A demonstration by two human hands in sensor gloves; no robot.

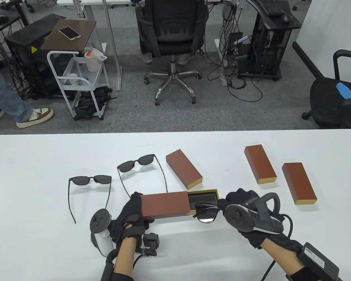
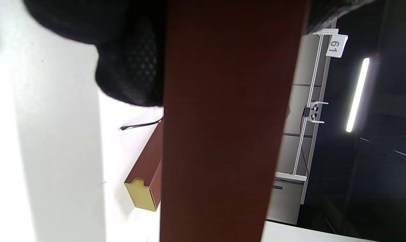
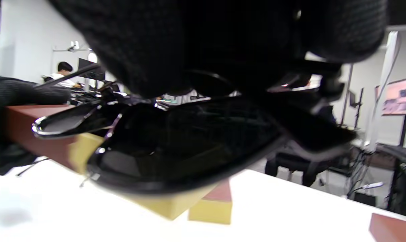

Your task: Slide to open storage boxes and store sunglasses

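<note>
Office floor with chairs, cables and a cart is filling the upper half of the table view; a white surface (image 1: 32, 175) is occupying the lower half.

Left hand (image 1: 131, 215), at lower centre-left, is gripping the brown sleeve of the open storage box (image 1: 165, 205), holding it raised off the surface as the left wrist view suggests. Its inner tray (image 1: 204, 194) is standing slid out to the right, dark interior exposed.

Right hand (image 1: 242, 205), at lower centre-right, is holding a pair of folded sunglasses (image 1: 206, 212) at the tray mouth. The right wrist view is showing gloved fingers (image 3: 162, 50) closed over the frame top, one lens hanging below the tray edge. The glasses are partly over the tray and are not seated.

Two more sunglasses are lying unfolded on the surface: one (image 1: 89, 180) at centre-left, one (image 1: 136, 164) just right of it. Three closed boxes are lying apart: one (image 1: 183, 169) above the open box, two at right (image 1: 260, 168) (image 1: 299, 183).

Judgement: the step in hand is inserting the first pair. The next move is calling for levelling the glasses, lowering them fully into the tray, releasing, then pushing the tray back into the sleeve. The protruding lens may be catching on the sleeve edge if left uncorrected.
</note>
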